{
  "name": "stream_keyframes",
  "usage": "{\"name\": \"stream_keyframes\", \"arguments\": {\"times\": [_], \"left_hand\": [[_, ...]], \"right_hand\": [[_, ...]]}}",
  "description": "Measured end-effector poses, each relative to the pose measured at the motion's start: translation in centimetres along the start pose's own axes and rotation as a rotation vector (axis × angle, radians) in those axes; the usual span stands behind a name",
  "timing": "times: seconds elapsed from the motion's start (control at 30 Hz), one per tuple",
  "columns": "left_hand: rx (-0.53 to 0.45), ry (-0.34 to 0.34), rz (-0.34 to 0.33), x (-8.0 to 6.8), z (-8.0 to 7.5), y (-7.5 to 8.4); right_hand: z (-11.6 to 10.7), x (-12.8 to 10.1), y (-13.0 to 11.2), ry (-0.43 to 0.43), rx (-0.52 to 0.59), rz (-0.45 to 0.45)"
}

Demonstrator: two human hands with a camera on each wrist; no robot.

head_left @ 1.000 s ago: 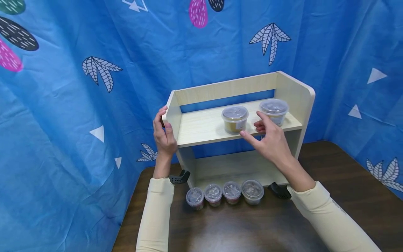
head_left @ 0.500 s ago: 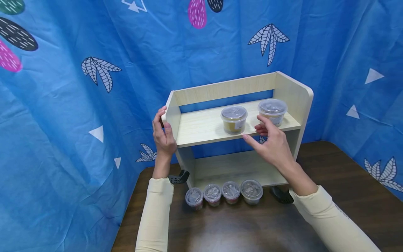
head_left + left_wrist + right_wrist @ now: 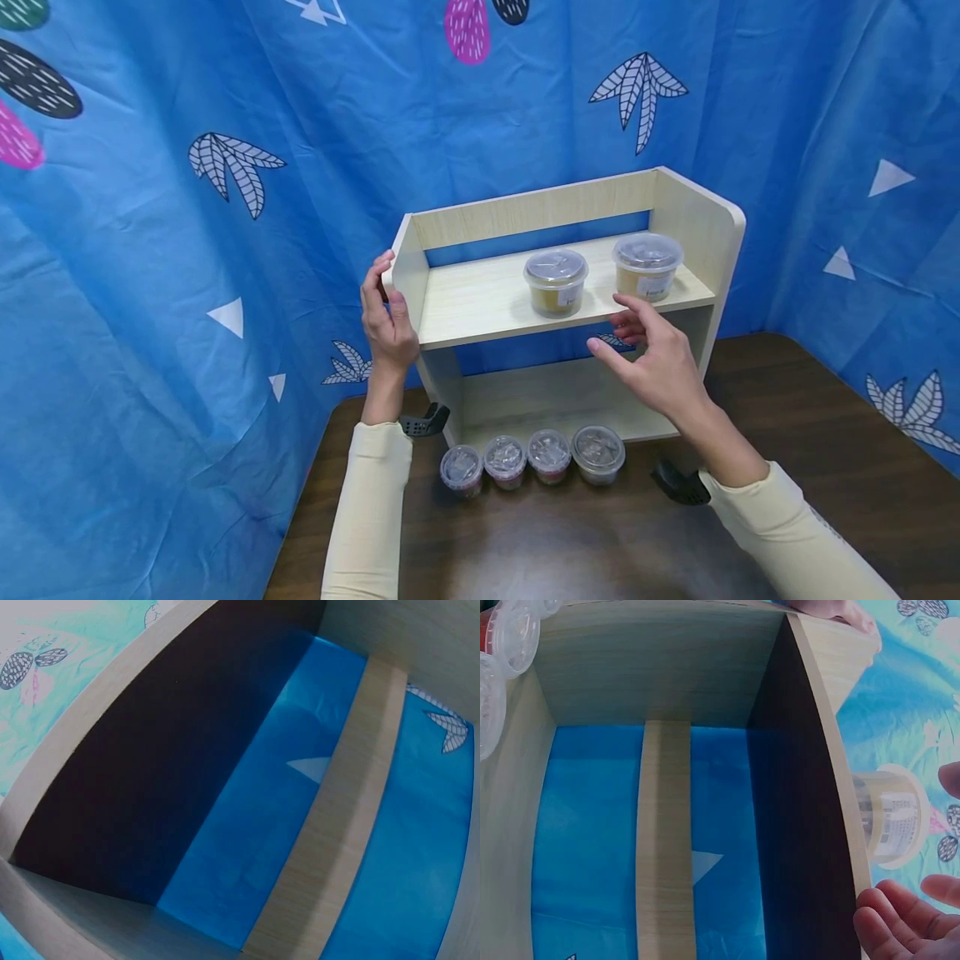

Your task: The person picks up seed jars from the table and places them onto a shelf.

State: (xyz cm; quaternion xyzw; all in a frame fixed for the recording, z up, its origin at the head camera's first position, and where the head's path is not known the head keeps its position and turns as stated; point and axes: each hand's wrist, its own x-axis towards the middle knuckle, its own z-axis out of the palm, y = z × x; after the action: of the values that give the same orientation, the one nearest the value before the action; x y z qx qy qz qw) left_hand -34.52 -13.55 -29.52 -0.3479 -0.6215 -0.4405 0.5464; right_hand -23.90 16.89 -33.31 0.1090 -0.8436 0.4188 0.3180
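Observation:
My left hand rests against the left side panel of a pale wooden two-tier shelf, fingers along its outer side and thumb near the front edge. My right hand hovers in front of the upper board, fingers loosely spread and holding nothing. Just beyond its fingertips, a clear lidded tub with yellow contents and a label stands upright on the upper board. A similar yellow tub stands to its left, apart from it. In the right wrist view, my right fingers appear beside the board's edge below a labelled tub.
Several lidded cups stand in a row on the dark wooden table before the shelf: small ones at left and a larger one at right. A blue patterned curtain hangs behind the shelf.
My right hand has drawn down and back from between the two yellow tubs, uncovering the right tub's front. Both tubs stay put, and the left hand keeps its place on the panel.

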Motion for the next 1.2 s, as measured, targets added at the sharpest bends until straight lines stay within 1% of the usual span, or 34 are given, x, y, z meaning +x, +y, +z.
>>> {"name": "stream_keyframes", "arguments": {"times": [0.07, 0.13, 0.33, 0.53, 0.8, 1.2], "left_hand": [[-0.003, 0.001, -0.003, 0.2, -0.1, 0.5], [-0.009, 0.002, -0.001, 0.3, -0.1, 0.7], [-0.008, 0.0, 0.01, 0.3, -0.1, 0.7], [0.0, -0.002, 0.003, 0.3, -0.1, 0.7], [0.005, -0.01, -0.007, 0.3, -0.1, 0.8], [0.011, -0.012, -0.009, 0.3, -0.2, 0.9]], "right_hand": [[0.0, -0.2, 0.2, 0.01, 0.003, -0.009], [0.0, -0.4, 0.4, 0.018, 0.008, -0.017], [-0.1, -0.9, 0.9, 0.036, 0.011, -0.02], [-0.1, -1.3, 1.3, 0.034, 0.024, -0.01], [-0.2, -1.7, 1.6, 0.037, 0.006, -0.004], [0.0, -2.4, 2.2, 0.05, 0.007, -0.024]]}}
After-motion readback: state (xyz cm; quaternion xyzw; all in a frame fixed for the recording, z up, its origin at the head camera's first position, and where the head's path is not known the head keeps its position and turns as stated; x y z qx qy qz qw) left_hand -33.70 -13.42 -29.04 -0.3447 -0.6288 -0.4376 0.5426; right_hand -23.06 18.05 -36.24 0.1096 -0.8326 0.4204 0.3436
